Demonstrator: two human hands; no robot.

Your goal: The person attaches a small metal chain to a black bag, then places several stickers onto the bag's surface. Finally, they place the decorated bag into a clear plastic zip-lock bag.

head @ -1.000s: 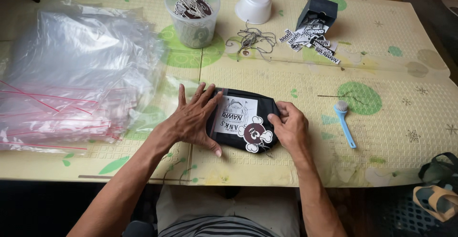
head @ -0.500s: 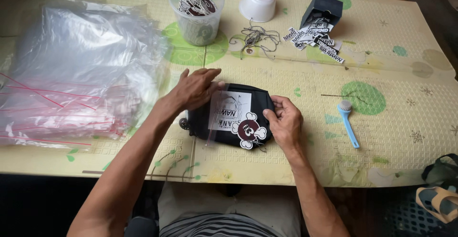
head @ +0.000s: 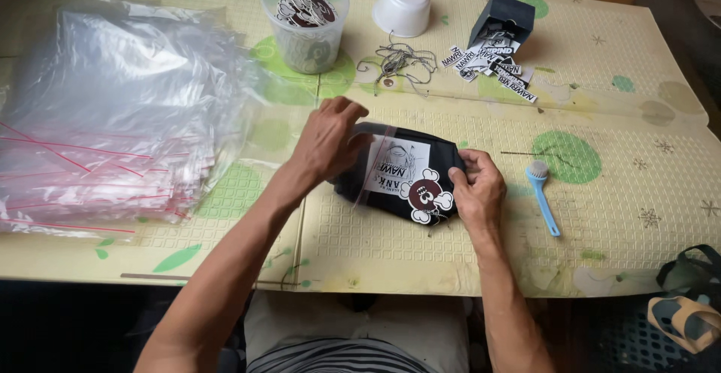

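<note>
left hand (head: 328, 141): shifted from lying flat on the package's left half to its upper left edge, fingers curled over the bag's red-strip opening.
bagged black garment (head: 396, 172): lifted and tilted at the left end.
right hand (head: 475, 185): moved slightly up the right end.

Left side blocked: big heap of clear plastic zip bags with red strips (head: 113, 117) covers the mat. Far edge crowded by clear plastic tub of stickers (head: 304, 20), white bowl (head: 403, 7), tangle of grey string (head: 398, 61), small black box (head: 502, 20). Right of the bagged black garment (head: 398, 174), blue-handled brush (head: 542, 193) lies near. Near edge of patterned table mat (head: 360, 253) lies open.
</note>
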